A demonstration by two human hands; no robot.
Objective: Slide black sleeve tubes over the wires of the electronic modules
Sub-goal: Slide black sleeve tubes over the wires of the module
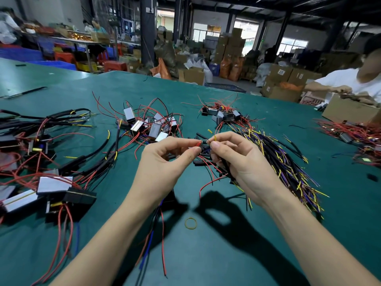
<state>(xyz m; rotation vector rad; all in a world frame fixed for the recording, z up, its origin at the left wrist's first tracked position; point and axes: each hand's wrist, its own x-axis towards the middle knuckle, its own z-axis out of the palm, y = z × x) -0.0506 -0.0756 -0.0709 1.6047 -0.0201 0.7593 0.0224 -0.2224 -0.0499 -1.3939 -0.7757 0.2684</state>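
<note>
The left hand (165,159) pinches a thin red wire tip (198,144). The right hand (237,159) pinches a yellow wire (215,138) and grips black sleeve tubes (226,168) above the green table (206,254).

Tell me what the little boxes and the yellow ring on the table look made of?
Boxes: likely metal, perhaps aluminium; bright silvery faces reflect light. Yellow ring: probably a rubber band; thin, matte, slightly uneven loop lying flat on the green table.

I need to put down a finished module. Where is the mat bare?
Bare green mat lies between the forearms around the yellow rubber band, and beyond the module piles. Left edge, centre and right wire bundle are crowded.
</note>
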